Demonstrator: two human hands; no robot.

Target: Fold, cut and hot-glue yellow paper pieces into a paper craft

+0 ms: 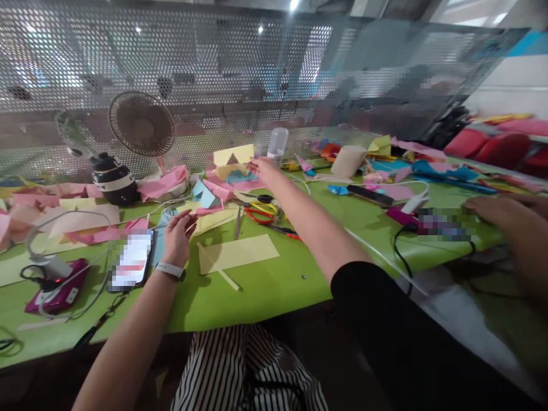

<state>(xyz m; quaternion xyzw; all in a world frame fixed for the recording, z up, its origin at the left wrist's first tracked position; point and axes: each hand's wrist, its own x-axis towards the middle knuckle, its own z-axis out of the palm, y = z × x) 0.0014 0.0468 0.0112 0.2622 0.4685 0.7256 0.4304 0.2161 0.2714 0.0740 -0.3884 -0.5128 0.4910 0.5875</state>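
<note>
My right hand [262,168] reaches far across the table. Its fingers close at the right end of a folded yellow paper [233,155], which stands upright with a triangular cut-out. My left hand [176,235], wearing a wristwatch, hovers with loosely bent fingers apart and nothing visible in them. Below and between my arms lies a flat pale-yellow paper sheet [240,254], with a narrow paper strip [229,279] at its lower edge. Scissors with red and yellow handles [261,211] rest just behind that sheet. Light-blue folded paper [204,194] and pink scraps surround the yellow paper.
At left are a phone [132,260], a purple power strip [64,285], a black bottle [115,180] and a fan [142,124]. A perforated screen [214,74] stands behind. Another person's hand [492,210] is at right, near a second power strip [402,218]. Cables cross the table.
</note>
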